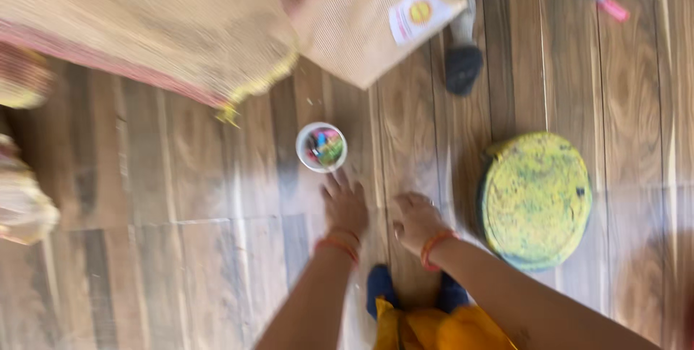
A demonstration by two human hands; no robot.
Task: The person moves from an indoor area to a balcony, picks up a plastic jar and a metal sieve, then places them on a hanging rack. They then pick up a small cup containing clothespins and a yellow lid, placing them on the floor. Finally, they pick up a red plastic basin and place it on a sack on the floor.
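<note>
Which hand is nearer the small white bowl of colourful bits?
Left. The left hand lies just below the small white bowl, fingertips almost reaching it; the right hand is farther, down to its right.

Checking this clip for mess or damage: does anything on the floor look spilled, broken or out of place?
Nothing looks spilled or broken, though the picture is blurred. The small white bowl stands upright with its colourful bits inside, just beyond the left hand. The right hand rests on the wooden floor, beside the round yellow-green disc lying flat.

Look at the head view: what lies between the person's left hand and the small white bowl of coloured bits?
Nothing: in the head view only bare wood-grain floor separates the left hand from the small white bowl, just beyond its fingertips.
</note>
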